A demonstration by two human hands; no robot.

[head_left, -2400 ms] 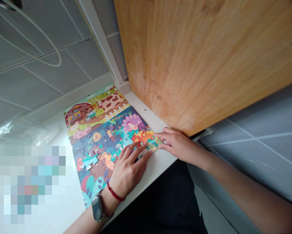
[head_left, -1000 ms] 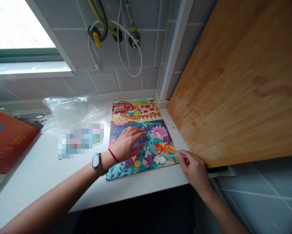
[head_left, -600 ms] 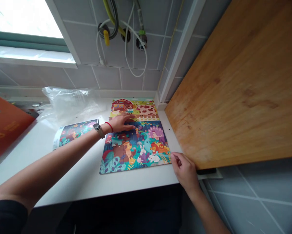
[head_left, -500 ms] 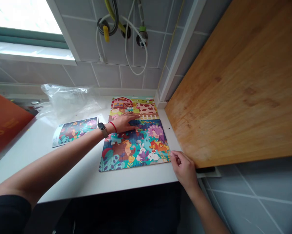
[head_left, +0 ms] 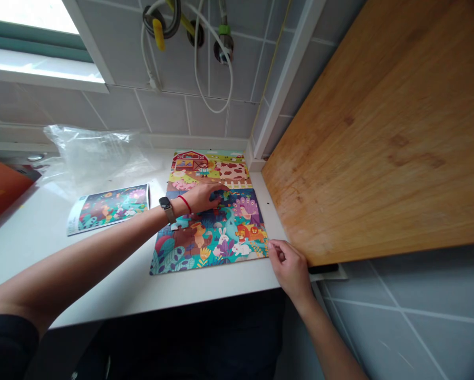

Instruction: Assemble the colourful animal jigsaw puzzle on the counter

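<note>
A colourful jigsaw puzzle (head_left: 197, 237) lies flat on the counter, with forest animals in its near part and a barn and cow in its far part. Over its middle, near the line between the two pictures, rests my left hand (head_left: 201, 197), thumb and forefinger apart and the other fingers mostly hidden. The left hand covers some of the puzzle beneath it. At the puzzle's near right corner my right hand (head_left: 290, 266) is closed, its thumb and curled forefinger on the edge. A picture sheet (head_left: 112, 207) showing the same forest scene lies left of the puzzle, partly behind my left forearm.
A crumpled clear plastic bag (head_left: 90, 158) sits at the back left of the white counter (head_left: 114, 279). An orange box (head_left: 1, 187) stands at the far left. On the right, a large wooden board (head_left: 379, 137) leans close to the puzzle. Cables (head_left: 209, 79) hang on the tiled wall.
My left hand's fingers have drawn in from a flatter spread over the puzzle. My right hand stays at the corner. The whole view has shifted slightly.
</note>
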